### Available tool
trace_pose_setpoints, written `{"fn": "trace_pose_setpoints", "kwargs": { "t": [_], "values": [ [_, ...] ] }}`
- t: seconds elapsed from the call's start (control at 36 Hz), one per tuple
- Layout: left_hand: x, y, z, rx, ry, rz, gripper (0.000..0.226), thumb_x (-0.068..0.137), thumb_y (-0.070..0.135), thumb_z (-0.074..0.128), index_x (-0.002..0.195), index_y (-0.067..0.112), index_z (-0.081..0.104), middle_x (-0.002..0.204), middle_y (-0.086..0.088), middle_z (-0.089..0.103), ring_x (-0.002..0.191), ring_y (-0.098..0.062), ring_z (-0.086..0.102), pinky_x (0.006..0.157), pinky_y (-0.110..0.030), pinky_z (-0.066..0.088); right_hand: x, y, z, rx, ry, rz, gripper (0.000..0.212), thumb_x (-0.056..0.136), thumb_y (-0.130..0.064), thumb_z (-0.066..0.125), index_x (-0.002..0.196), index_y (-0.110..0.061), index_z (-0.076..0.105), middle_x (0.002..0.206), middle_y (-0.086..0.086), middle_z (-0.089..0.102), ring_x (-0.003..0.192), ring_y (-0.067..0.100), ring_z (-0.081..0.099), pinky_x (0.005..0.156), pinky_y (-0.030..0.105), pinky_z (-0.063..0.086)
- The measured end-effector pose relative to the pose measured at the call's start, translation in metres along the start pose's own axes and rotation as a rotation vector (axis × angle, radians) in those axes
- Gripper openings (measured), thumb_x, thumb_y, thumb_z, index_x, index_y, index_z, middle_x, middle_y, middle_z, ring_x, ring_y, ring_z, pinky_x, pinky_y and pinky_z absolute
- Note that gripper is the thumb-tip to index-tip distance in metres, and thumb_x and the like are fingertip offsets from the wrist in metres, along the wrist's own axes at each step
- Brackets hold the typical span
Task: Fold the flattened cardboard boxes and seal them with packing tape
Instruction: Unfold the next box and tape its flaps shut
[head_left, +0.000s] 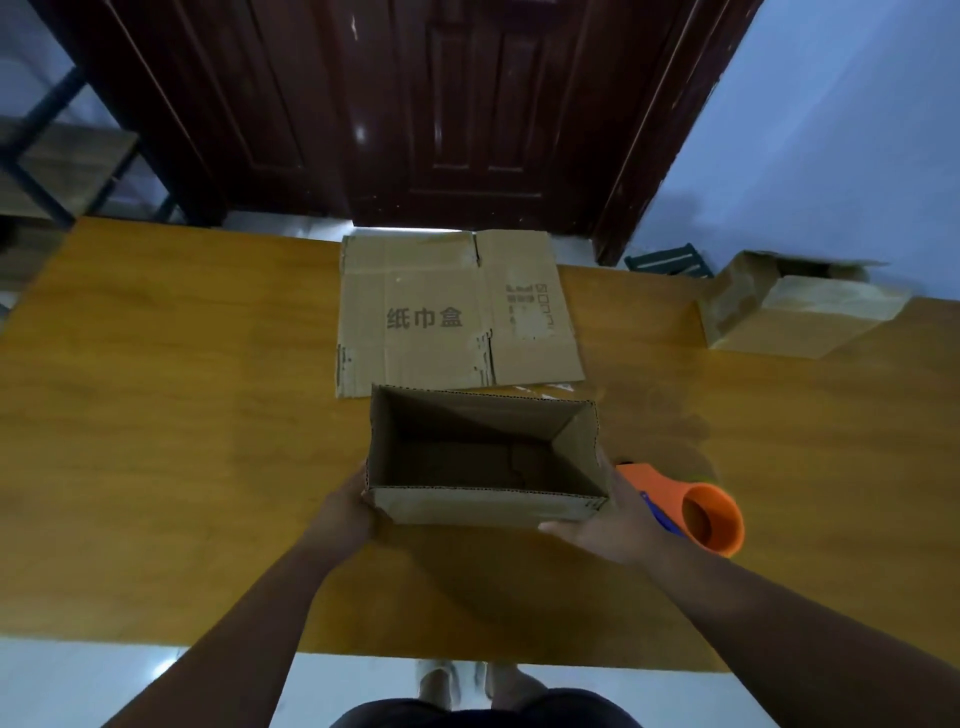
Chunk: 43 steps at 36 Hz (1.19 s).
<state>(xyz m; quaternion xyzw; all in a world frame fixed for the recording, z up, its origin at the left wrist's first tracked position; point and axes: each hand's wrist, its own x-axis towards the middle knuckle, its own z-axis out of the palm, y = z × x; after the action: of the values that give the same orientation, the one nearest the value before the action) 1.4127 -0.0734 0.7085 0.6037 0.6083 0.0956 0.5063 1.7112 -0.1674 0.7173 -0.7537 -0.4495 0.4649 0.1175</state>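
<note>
Cardboard this thin and corrugated should make the open box (488, 506) light, stiff along its creases, yet easy to dent on its bare walls. At its near-left corner the left hand (345, 512) clasps it, fingers hidden behind the wall. Beyond it a flattened box (452, 312) lies on the table (156, 415). At its near-right corner the right hand (597, 530) holds on, thumb along the lower edge. The hands are thus apart, one per corner, and these look like sound holds, since corners resist crushing. Just right of it rests the orange tape dispenser (696, 512); farther right and back sits another box (795, 317).
</note>
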Motion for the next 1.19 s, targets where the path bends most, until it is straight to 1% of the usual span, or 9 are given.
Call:
{"fn": "trace_pose_setpoints", "kwargs": {
  "t": [0.08, 0.17, 0.31, 0.42, 0.53, 0.72, 0.89, 1.06, 1.19],
  "values": [
    [-0.007, 0.036, -0.013, -0.708, -0.028, -0.035, 0.029, 0.100, 0.018, 0.044, 0.096, 0.021, 0.073, 0.081, 0.004, 0.071, 0.076, -0.013, 0.063, 0.062, -0.022, 0.049, -0.004, -0.004, -0.001, -0.046, 0.055, -0.086, 0.121, 0.058, -0.063, 0.078, 0.130, -0.064, -0.019, 0.152, -0.019, 0.013, 0.132, -0.001, 0.017, 0.111, 0.026, 0.018],
    [-0.012, 0.064, -0.023, -0.993, -0.050, -0.011, 0.058, 0.085, 0.059, 0.040, 0.124, 0.021, 0.060, 0.114, -0.002, 0.068, 0.104, -0.018, 0.063, 0.085, -0.037, 0.050, -0.006, -0.009, -0.002, -0.095, 0.071, -0.129, 0.121, 0.062, -0.059, 0.079, 0.126, -0.062, -0.024, 0.149, -0.020, 0.017, 0.139, 0.006, 0.019, 0.112, 0.028, 0.017],
    [-0.017, 0.092, -0.018, -0.616, 0.049, 0.067, 0.045, 0.098, 0.029, 0.048, 0.140, 0.041, 0.038, 0.134, 0.004, 0.044, 0.110, -0.014, 0.049, 0.085, -0.027, 0.046, -0.009, -0.014, -0.014, -0.005, 0.012, -0.021, 0.128, 0.052, -0.060, 0.083, 0.151, -0.032, 0.007, 0.157, -0.005, 0.023, 0.140, 0.016, 0.030, 0.116, 0.038, 0.028],
    [-0.018, 0.091, -0.019, -0.407, 0.067, 0.062, 0.051, 0.101, 0.009, 0.035, 0.142, 0.039, 0.034, 0.131, 0.005, 0.047, 0.117, -0.018, 0.044, 0.091, -0.030, 0.040, -0.020, -0.027, -0.028, -0.106, -0.137, 0.037, 0.151, 0.035, -0.080, 0.075, 0.142, -0.043, -0.024, 0.157, -0.017, -0.006, 0.147, 0.018, 0.003, 0.116, 0.037, 0.016],
    [-0.017, 0.095, -0.020, -0.269, 0.077, -0.011, 0.055, 0.097, 0.002, 0.034, 0.145, 0.028, 0.031, 0.133, -0.006, 0.051, 0.122, -0.028, 0.046, 0.103, -0.048, 0.042, -0.035, -0.034, -0.037, -0.054, -0.186, -0.060, 0.132, 0.048, -0.087, 0.056, 0.142, -0.041, -0.024, 0.158, -0.010, -0.017, 0.147, 0.019, -0.004, 0.119, 0.042, 0.013],
    [-0.014, 0.101, -0.014, -0.160, 0.157, -0.060, 0.055, 0.095, -0.003, 0.033, 0.146, 0.016, 0.030, 0.124, -0.012, 0.054, 0.091, -0.020, 0.050, 0.073, -0.033, 0.043, -0.023, -0.077, -0.047, 0.619, 0.271, -0.090, 0.088, 0.079, -0.059, 0.060, 0.149, -0.045, 0.008, 0.154, -0.003, 0.029, 0.138, 0.022, 0.032, 0.104, 0.040, 0.031],
    [-0.014, 0.106, -0.013, -0.039, 0.239, -0.092, 0.051, 0.093, -0.005, 0.035, 0.142, 0.009, 0.037, 0.131, -0.017, 0.052, 0.115, -0.033, 0.051, 0.082, -0.036, 0.044, 0.001, -0.109, -0.047, -0.275, 0.330, -0.273, 0.045, 0.089, -0.039, 0.062, 0.132, -0.031, 0.052, 0.133, -0.002, 0.054, 0.115, 0.016, 0.056, 0.096, 0.033, 0.048],
    [-0.018, 0.104, -0.015, 0.098, 0.289, -0.056, 0.023, 0.091, 0.003, 0.045, 0.111, 0.011, 0.055, 0.080, -0.002, 0.053, 0.061, -0.016, 0.050, 0.042, -0.025, 0.035, 0.007, -0.121, -0.048, -0.393, 0.470, -0.218, 0.030, 0.096, -0.047, 0.048, 0.100, -0.022, 0.064, 0.082, -0.004, 0.062, 0.069, 0.012, 0.059, 0.059, 0.030, 0.053],
    [-0.027, 0.104, -0.016, 0.209, 0.301, -0.045, 0.030, 0.092, 0.028, 0.055, 0.119, 0.015, 0.051, 0.102, -0.007, 0.056, 0.083, -0.027, 0.058, 0.068, -0.040, 0.053, 0.016, -0.131, -0.057, -0.472, 0.463, -0.097, 0.034, 0.094, -0.056, 0.046, 0.101, -0.026, 0.059, 0.079, -0.007, 0.057, 0.068, 0.013, 0.056, 0.054, 0.029, 0.047]
  ]
}}
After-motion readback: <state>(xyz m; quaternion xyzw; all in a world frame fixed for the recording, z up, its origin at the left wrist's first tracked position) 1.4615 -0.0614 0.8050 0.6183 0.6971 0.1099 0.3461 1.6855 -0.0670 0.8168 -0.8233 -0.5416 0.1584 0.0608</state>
